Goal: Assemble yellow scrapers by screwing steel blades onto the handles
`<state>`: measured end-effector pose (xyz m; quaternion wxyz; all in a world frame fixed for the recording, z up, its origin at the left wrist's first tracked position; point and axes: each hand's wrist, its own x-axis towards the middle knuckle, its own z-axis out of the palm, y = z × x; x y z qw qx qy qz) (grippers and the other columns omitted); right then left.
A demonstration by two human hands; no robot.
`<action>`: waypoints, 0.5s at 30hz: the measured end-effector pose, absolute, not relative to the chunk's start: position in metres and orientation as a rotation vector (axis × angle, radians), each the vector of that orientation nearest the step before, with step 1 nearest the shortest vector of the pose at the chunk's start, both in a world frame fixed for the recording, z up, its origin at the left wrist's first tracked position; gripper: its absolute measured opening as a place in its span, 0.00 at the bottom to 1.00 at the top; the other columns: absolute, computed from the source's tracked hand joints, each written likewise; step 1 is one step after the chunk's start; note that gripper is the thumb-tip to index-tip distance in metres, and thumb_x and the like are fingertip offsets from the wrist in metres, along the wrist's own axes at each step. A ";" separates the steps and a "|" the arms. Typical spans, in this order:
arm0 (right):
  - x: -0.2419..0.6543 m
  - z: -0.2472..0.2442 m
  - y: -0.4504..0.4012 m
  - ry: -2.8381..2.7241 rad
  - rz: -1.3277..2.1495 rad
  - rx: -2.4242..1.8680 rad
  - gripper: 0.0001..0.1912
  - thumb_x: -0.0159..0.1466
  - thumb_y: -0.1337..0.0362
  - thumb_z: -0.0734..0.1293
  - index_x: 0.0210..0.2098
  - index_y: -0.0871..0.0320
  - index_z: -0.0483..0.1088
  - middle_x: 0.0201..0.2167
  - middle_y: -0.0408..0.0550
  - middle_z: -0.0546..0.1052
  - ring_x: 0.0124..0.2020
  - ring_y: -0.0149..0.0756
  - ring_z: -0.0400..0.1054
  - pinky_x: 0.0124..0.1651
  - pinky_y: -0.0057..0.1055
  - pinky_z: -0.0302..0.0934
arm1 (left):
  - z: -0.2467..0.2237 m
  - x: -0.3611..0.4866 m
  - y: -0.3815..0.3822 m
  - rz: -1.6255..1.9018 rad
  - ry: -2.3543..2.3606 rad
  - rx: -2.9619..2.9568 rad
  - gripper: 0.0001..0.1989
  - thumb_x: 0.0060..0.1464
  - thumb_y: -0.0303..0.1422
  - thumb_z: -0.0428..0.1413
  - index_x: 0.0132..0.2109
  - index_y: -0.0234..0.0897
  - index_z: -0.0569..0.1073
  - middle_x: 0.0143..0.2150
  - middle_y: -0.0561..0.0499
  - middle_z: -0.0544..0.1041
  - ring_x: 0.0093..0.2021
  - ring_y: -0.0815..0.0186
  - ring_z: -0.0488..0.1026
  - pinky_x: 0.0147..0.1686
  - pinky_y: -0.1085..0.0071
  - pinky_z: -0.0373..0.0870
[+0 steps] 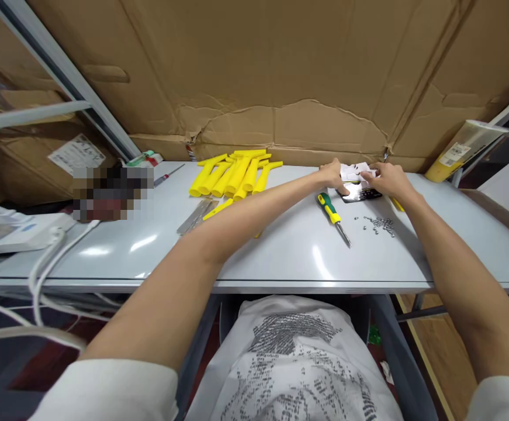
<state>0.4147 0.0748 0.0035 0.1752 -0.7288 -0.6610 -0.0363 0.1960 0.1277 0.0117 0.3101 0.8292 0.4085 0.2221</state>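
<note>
Both of my hands are at the back right of the table, at a small stack of black-and-white printed cards point(359, 190). My left hand point(333, 176) grips the stack's left edge, with the thumb in front. From the right, my right hand point(388, 177) pinches a white upper piece, fingers bent over its edge. Whether the pieces are loose cards or folded packaging I cannot tell. Just in front of my left hand lies a green and yellow screwdriver point(331, 211), its tip toward me. Small metal screws point(381, 224) are scattered below the cards. A yellow piece point(397, 203) shows partly under my right wrist.
Yellow plastic handles point(236, 172) are piled at the back, left of centre. Thin metal blades point(196, 216) lie before them. A clear tube with yellow contents point(464, 151) leans at the right. White cables point(46, 257) hang over the left edge. Cardboard point(280, 70) walls the back.
</note>
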 end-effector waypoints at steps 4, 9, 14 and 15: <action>0.421 0.004 0.080 -1.808 -0.059 -2.053 0.32 0.71 0.46 0.65 0.63 0.62 0.78 0.55 0.65 0.83 0.62 0.63 0.73 0.66 0.55 0.64 | 0.012 0.196 0.128 0.544 1.233 2.099 0.49 0.34 0.31 0.82 0.61 0.32 0.68 0.66 0.26 0.73 0.67 0.36 0.71 0.61 0.50 0.72; 0.424 0.006 0.087 -1.842 0.110 -2.078 0.39 0.64 0.46 0.75 0.69 0.58 0.73 0.62 0.60 0.81 0.61 0.60 0.74 0.65 0.52 0.66 | 0.013 0.194 0.128 0.544 1.195 1.984 0.41 0.42 0.29 0.80 0.60 0.28 0.69 0.60 0.27 0.77 0.47 0.51 0.81 0.46 0.60 0.77; 0.426 0.002 0.090 -1.807 0.279 -2.020 0.45 0.62 0.45 0.76 0.73 0.56 0.68 0.67 0.60 0.77 0.42 0.47 0.79 0.52 0.45 0.73 | 0.009 0.196 0.137 0.565 1.136 1.869 0.46 0.41 0.22 0.79 0.64 0.28 0.68 0.60 0.31 0.77 0.47 0.58 0.81 0.43 0.67 0.75; 0.426 0.001 0.089 -1.795 0.311 -2.016 0.46 0.62 0.45 0.77 0.74 0.56 0.68 0.67 0.61 0.76 0.37 0.44 0.78 0.47 0.44 0.74 | 0.008 0.195 0.139 0.560 1.127 1.849 0.48 0.39 0.21 0.79 0.66 0.29 0.67 0.60 0.32 0.78 0.47 0.58 0.81 0.43 0.68 0.75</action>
